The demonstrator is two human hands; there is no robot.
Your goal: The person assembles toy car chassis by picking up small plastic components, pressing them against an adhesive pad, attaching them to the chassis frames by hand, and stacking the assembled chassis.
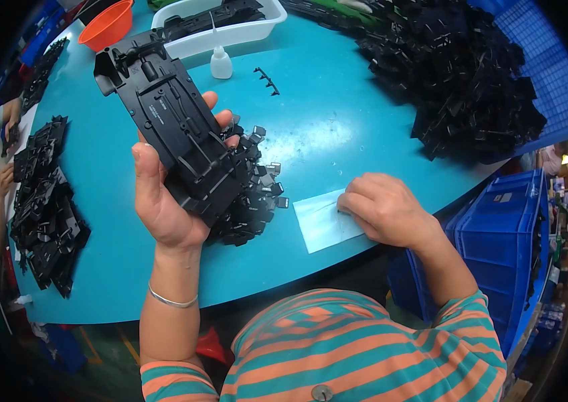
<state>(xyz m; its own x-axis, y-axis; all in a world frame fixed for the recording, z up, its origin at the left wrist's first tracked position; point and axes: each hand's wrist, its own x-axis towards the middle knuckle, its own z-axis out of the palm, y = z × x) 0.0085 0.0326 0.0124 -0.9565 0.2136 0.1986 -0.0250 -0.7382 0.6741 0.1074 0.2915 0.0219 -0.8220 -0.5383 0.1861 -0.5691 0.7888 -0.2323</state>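
My left hand (pixel 163 201) grips a long black moulded plastic part (pixel 173 110), held tilted above the table with its ribbed face up. Below and to the right of it lies a heap of small black plastic pieces (pixel 250 194), partly covered by the part. My right hand (pixel 384 208) rests at a white sheet (pixel 322 221) near the table's front edge. Its fingertips are pinched together over the sheet; whatever they hold, if anything, is hidden.
On the turquoise table (pixel 324 147) stand a small white squeeze bottle (pixel 221 63), a white tub (pixel 250 33) and an orange bowl (pixel 105 25). Black parts pile up at left (pixel 49 214) and far right (pixel 461 80). Blue crates (pixel 495 234) stand at right; another person's hand (pixel 6 177) shows at left.
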